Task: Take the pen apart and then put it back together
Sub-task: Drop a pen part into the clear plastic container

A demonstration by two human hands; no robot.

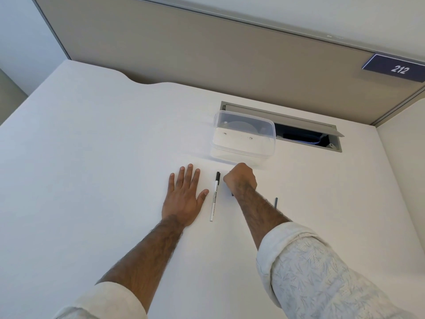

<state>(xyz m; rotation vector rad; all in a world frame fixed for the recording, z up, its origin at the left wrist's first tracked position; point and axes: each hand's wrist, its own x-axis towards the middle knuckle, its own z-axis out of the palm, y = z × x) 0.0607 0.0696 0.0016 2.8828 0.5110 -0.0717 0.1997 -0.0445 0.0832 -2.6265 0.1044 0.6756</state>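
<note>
A white pen point(214, 197) with a black cap lies lengthwise on the white desk point(92, 157), cap end pointing away from me. My left hand point(184, 199) rests flat on the desk just left of it, fingers spread, holding nothing. My right hand point(241, 179) is curled into a fist just right of the pen's cap; a short dark tip point(232, 194) pokes out beneath it, so it seems closed on a small dark part. A thin dark rod point(276, 202) lies on the desk to the right of my right forearm.
A clear plastic container point(243, 137) stands just beyond my right hand. Behind it is an open cable hatch point(310, 134) set in the desk. A beige partition point(207, 54) runs along the back, with a sign reading 212 point(399, 69).
</note>
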